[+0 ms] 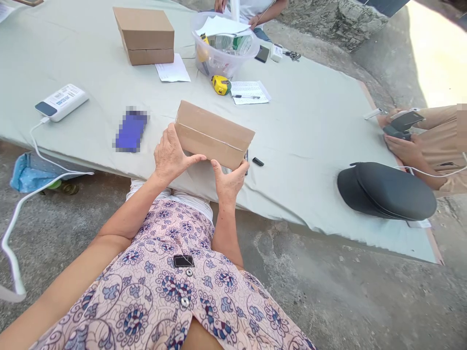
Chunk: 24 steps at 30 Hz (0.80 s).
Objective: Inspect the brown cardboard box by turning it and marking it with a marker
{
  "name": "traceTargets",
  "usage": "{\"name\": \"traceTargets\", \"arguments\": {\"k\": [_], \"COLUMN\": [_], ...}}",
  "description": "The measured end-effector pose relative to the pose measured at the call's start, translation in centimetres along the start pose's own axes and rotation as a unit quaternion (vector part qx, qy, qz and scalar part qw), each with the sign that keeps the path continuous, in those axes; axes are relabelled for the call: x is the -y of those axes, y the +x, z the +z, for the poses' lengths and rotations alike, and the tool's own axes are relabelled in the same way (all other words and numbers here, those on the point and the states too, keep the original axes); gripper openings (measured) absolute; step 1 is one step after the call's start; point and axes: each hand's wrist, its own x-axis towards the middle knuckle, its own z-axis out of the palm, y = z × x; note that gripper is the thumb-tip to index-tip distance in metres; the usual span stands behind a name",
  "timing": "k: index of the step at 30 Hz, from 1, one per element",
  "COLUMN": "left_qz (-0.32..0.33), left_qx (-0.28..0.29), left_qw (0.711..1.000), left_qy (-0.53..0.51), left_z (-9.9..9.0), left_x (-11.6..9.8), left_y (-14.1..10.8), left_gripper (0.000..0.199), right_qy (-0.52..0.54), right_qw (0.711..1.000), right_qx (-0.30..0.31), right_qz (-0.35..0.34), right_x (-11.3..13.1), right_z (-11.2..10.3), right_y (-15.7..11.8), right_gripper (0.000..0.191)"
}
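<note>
A brown cardboard box [215, 137] is held between my two hands at the near edge of the cloth-covered table [299, 131]. My left hand [171, 154] grips its left end, thumb along the lower edge. At the lower right corner, my right hand [229, 182] holds it with the thumb on the near side and the fingers partly hidden. The box is tilted, and a seam runs along its length. Just right of it lies a small black cap-like piece [258, 161]. A dark object behind the box's right end is mostly hidden.
A second box [151, 39], a filled plastic basket [226, 53], a yellow tape measure [221, 85] and a paper with a pen [251, 92] lie farther back. Left are a blurred blue item [131, 130] and a power bank [62, 102]. A black case [386, 190] and two other people are nearby.
</note>
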Motion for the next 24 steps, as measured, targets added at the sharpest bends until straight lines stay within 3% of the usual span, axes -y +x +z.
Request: {"name": "traceTargets", "arguments": {"k": [7,15,19,24], "left_qz": [-0.007,-0.032,-0.023,-0.006], "left_qx": [0.003,0.005,0.019,0.080], "left_qw": [1.000,0.996,0.991,0.973], "left_qy": [-0.014,-0.084,-0.128,-0.218], "left_z": [-0.1,-2.1,-2.4,-2.4], "left_x": [0.0,1.2,2.0,2.5], "left_y": [0.0,1.3,1.7,2.4], "left_gripper": [0.129,0.059,0.053,0.056], "right_qy": [0.013,0.035,0.018,0.015], "right_qw": [0.999,0.998,0.998,0.999], "right_qx": [0.010,0.026,0.009,0.017], "right_qz": [-0.033,-0.045,-0.067,-0.040], "right_x": [-0.4,-0.4,-0.9,-2.0], "right_z": [-0.2,-1.2,-1.3,-1.4], "right_y": [0.2,0.3,0.7,1.2], "right_gripper": [0.071,0.046,0.052,0.068]}}
